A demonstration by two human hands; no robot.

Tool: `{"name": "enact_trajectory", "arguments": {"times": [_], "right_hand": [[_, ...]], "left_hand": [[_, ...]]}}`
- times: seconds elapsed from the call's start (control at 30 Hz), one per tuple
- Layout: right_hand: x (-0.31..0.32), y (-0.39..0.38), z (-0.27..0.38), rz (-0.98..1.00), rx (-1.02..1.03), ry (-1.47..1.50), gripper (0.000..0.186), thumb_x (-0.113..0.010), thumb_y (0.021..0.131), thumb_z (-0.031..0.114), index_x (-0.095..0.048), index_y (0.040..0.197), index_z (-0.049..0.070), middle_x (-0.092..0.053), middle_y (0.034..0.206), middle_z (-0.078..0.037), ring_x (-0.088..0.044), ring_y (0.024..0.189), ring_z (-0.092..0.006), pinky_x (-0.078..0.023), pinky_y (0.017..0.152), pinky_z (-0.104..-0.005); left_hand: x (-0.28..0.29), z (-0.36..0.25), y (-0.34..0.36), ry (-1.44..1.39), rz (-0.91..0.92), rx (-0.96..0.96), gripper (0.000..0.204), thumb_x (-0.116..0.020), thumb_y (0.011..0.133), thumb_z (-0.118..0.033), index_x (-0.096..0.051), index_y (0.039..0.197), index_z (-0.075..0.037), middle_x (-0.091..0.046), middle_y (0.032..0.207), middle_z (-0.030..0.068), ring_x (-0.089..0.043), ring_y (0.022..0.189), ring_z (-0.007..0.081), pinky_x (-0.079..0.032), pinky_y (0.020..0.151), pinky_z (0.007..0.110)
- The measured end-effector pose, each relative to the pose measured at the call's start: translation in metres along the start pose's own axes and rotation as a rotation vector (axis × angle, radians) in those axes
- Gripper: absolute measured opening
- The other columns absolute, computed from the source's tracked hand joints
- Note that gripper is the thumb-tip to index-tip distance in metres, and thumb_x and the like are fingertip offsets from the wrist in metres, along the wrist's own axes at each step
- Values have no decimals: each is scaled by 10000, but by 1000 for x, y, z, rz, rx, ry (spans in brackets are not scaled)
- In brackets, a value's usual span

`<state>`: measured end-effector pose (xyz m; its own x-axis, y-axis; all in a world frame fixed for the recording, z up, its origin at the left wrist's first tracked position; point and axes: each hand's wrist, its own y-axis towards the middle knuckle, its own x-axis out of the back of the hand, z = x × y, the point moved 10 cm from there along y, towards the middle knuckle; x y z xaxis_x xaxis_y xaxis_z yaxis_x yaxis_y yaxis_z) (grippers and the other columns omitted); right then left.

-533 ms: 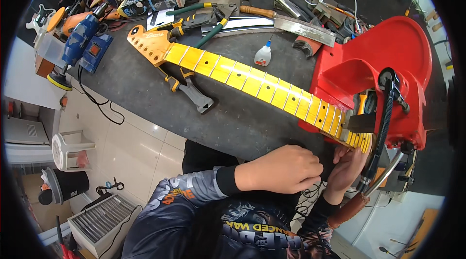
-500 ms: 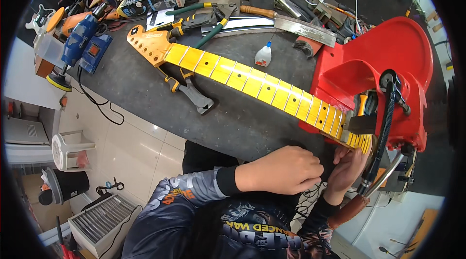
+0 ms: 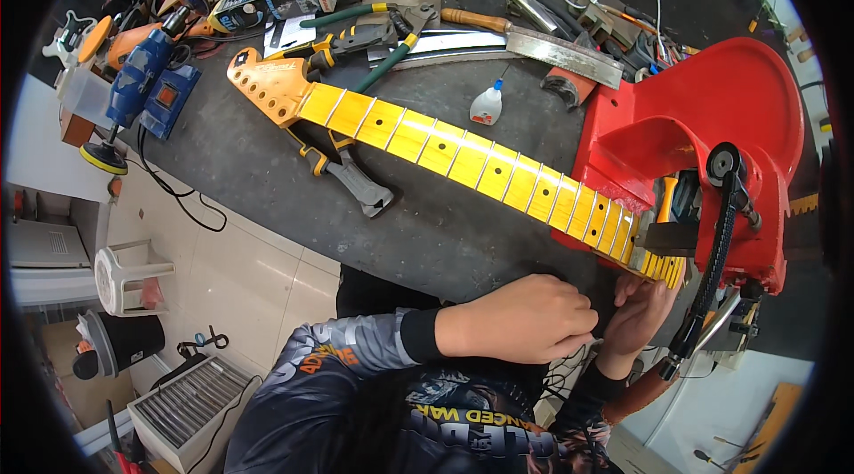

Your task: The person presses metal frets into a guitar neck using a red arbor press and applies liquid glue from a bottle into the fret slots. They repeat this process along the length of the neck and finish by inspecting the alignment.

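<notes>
A guitar neck (image 3: 442, 147) with a glossy yellow fretboard and several tuner holes in its headstock slants across the dark workbench. Its heel end sits by the dark jaw (image 3: 672, 235) of a large red bench vise (image 3: 614, 149). My right hand (image 3: 642, 309) is at that heel, fingers curled up against its end and underside; the neck hides part of them. My left hand (image 3: 520, 318) is closed in a fist just left of it, below the neck at the bench's near edge. Whatever the left fingers hold is hidden.
Under the headstock side lie grey-and-yellow clamp handles (image 3: 356, 185). A small white glue bottle (image 3: 487, 103) stands beyond the neck. Farther back are a wooden-handled saw (image 3: 565, 56), green-handled cutters (image 3: 391, 60) and heaped tools. A blue power tool (image 3: 140, 74) sits far left.
The whole view has shifted slightly. Both hands stay near the heel end, with the right fingers a little differently placed against it. The left fist keeps its shape.
</notes>
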<state>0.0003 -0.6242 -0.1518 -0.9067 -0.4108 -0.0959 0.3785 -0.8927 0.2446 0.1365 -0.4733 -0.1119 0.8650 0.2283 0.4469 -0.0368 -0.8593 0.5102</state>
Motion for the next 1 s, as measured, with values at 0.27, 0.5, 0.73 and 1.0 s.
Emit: {"name": "enact_trajectory", "arguments": {"times": [0.27,0.5,0.73,1.0], "right_hand": [[3,0,-3,-8,8,21,547,-526,1192,347,-450,1621,17,-552,844,-34,-497,676,-106,-414,618,-265],[2,1,-1,12,15,1,476,-519,1196,337,-482,1555,26,-536,819,-29,-495,664,-105,-413,606,-268],[4,-2,-5,-67,-66,20,544,-543,1180,340,-435,1610,23,-549,874,-27,-508,687,-101,-428,603,-265],[7,-1,-7,-87,-80,2,624,-564,1166,351,-391,1668,24,-566,945,-31,-509,721,-93,-437,602,-266]], "left_hand": [[-2,-1,-1,14,-5,-8,279,-730,1033,-244,-610,868,-54,-623,846,112,-681,845,336,-549,781,473],[-1,-2,-2,41,-13,-3,271,-736,1028,-246,-615,874,-58,-626,849,109,-683,847,330,-552,781,465],[-1,-1,-2,28,-4,0,275,-732,1034,-257,-621,875,-62,-629,848,104,-688,854,325,-554,786,462],[-2,-1,-1,27,-2,-4,284,-730,1035,-261,-614,868,-63,-625,840,107,-688,847,329,-553,783,465]]}}
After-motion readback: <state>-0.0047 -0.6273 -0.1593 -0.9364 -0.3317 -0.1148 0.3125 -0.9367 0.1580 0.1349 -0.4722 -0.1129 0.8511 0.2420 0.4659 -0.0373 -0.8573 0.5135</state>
